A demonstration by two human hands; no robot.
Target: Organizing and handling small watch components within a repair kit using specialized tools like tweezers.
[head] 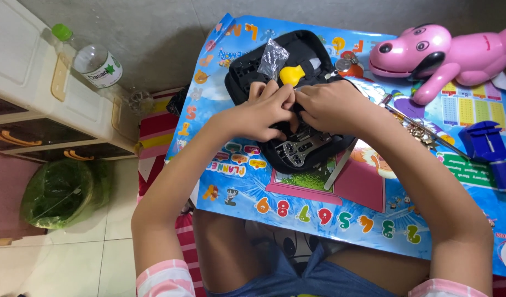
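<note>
Black zip case (247, 74) lies open on the colourful poster (319, 209) that covers the small table, and both of the person's hands are down in it. The left hand (258, 113) is curled, fingers bent and pressed together, its knuckles against those of the right hand (327, 107), which is curled the same way. The two meet over the middle of the case, and the fingertips are tucked under, so I cannot tell what, if anything, they are pinching. Just below the hands, a flat metal tool with slots (300, 148) sticks out from the near half of the case. At the far half, a yellow-handled tool (293, 74) lies just beyond the left knuckles, and a small clear plastic bag (273, 56) rests on the edge of the case beside it.

A thin metal rod (336, 168) lies slanted on the poster near the case. To the right of the person's forearm sits a blue plastic tool (488, 146), with a metal chain or band (421, 135) between it and the arm. A pink toy dog (440, 52) stands at the far right corner of the table. Off the table to the left, a water bottle with a green cap (91, 58) lies on a white cabinet (27, 71), and a green bag (60, 192) sits on the floor below it.
</note>
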